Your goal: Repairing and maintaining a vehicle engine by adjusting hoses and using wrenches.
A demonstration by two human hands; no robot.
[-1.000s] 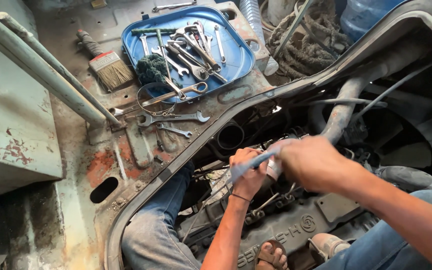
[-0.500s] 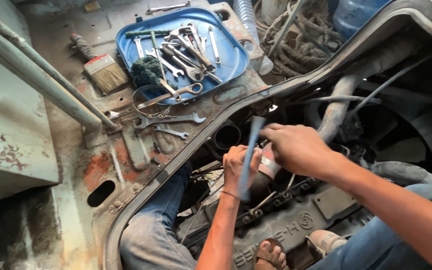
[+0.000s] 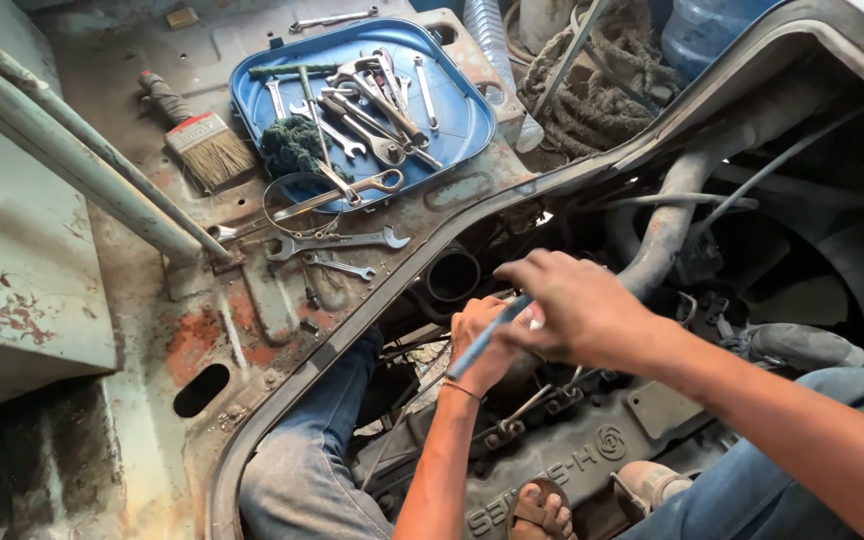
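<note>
Right hand (image 3: 577, 310) has swung the blue tool (image 3: 487, 335) from upright a moment ago to a low slant at frame centre, fingers pinched round its top end. Left hand (image 3: 482, 345) stays curled tight on the part below, over the engine (image 3: 572, 450). Looks like it's working something loose. Tray (image 3: 252, 75) of wrenches (image 3: 372, 100) sits untouched, upper left.
</note>
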